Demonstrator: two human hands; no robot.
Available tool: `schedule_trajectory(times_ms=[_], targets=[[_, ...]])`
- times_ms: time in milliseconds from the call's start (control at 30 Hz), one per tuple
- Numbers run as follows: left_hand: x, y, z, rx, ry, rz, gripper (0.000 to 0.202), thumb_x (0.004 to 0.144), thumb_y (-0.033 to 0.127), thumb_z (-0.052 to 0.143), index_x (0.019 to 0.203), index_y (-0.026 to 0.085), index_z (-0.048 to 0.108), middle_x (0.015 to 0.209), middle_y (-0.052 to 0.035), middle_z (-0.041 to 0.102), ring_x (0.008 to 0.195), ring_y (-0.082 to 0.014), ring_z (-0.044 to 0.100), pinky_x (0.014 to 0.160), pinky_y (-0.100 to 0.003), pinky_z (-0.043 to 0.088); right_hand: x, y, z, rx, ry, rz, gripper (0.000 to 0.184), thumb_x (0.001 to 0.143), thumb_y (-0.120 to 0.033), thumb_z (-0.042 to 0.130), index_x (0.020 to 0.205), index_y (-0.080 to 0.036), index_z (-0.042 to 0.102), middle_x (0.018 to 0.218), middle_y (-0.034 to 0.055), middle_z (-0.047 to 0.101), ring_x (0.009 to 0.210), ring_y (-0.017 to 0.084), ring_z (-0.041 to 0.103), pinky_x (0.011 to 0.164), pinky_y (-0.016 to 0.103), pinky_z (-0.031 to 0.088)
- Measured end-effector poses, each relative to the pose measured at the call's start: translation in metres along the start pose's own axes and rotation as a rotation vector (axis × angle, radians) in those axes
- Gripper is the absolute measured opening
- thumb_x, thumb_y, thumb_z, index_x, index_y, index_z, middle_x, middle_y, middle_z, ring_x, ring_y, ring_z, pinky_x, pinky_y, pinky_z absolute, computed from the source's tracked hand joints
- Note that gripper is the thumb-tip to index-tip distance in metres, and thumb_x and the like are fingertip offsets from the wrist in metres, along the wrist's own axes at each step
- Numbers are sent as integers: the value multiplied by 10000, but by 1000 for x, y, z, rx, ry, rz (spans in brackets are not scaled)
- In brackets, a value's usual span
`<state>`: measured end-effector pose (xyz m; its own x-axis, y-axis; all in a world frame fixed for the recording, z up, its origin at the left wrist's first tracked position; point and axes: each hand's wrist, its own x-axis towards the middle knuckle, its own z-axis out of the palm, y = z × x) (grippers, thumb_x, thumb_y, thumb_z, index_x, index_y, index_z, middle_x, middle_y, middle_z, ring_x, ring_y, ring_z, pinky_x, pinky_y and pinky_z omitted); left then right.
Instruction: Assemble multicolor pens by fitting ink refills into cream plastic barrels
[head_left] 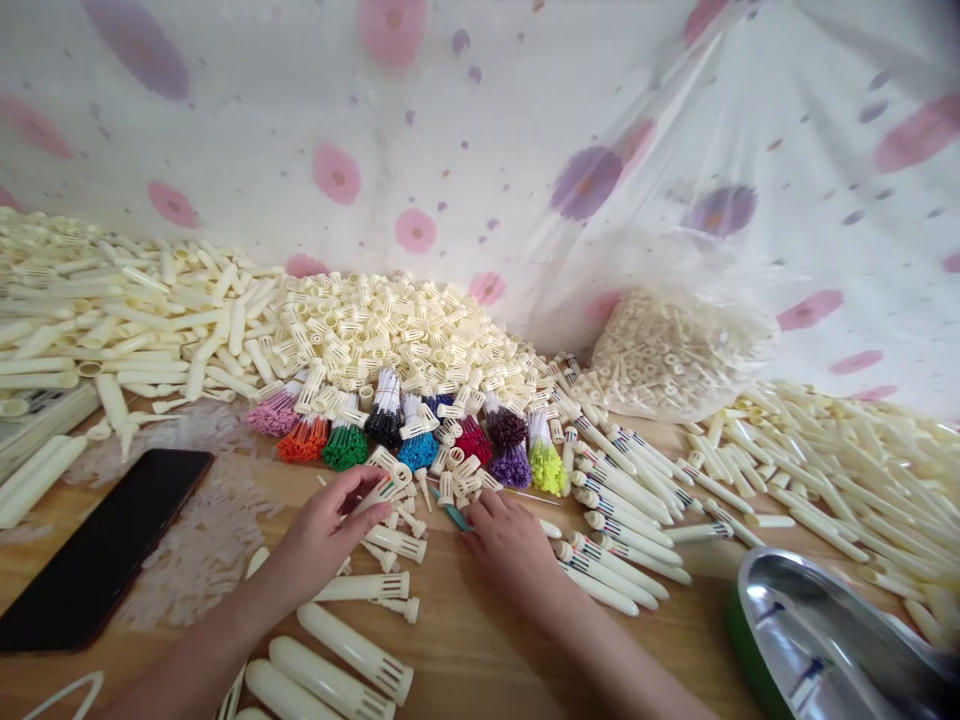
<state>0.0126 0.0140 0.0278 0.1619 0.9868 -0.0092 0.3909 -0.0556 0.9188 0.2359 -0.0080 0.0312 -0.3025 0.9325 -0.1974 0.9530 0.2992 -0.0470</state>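
Observation:
My left hand (341, 525) pinches a cream slotted pen top (386, 488) with orange and green bits showing in its slots. Close by on the right, my right hand (508, 540) is closed around a thin teal tool (455, 517); its exact kind is unclear, and my fingers hide part of it. Just beyond both hands runs a row of banded bundles of coloured pen refill pieces, among them green (345, 445), blue (418, 450), purple (511, 466) and yellow (547, 468). Loose cream slotted parts (396, 543) lie beneath my left hand.
A heap of slotted tops (390, 325) and pen barrels (150, 310) fills the back. Pens with coloured sliders (626, 540) lie right, near a bag of small parts (675, 350) and a green-sided metal tray (750, 630). At left lies a black phone (105, 545).

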Motion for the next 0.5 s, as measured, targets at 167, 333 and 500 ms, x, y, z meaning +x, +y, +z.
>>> schedule_trajectory(times_ms=[167, 333, 500], targets=[[0, 2, 0, 43, -33, 15, 309, 759, 427, 558, 958, 192, 572, 928, -60, 675, 862, -214, 636, 706, -305, 534, 3, -7, -8, -63, -47, -66, 202, 819, -111, 468, 982, -128, 587, 1015, 138, 604, 918, 246, 561, 692, 303, 419], [-5, 0, 4, 116, -129, 120, 275, 851, 347, 458, 1092, 218, 485, 1045, -59, 637, 995, -203, 596, 833, -320, 494, 0, 0, -42, 118, -138, -139, 144, 769, -119, 499, 882, -164, 576, 831, 71, 647, 726, 186, 579, 588, 249, 343], [-8, 4, 10, 97, -184, 169, 277, 843, 322, 480, 1106, 235, 472, 1140, -76, 609, 1082, -228, 563, 835, -318, 501, -1, 7, -54, 291, -90, -252, 130, 793, -104, 468, 813, -195, 558, 753, 27, 638, 671, 149, 552, 573, 222, 310]])
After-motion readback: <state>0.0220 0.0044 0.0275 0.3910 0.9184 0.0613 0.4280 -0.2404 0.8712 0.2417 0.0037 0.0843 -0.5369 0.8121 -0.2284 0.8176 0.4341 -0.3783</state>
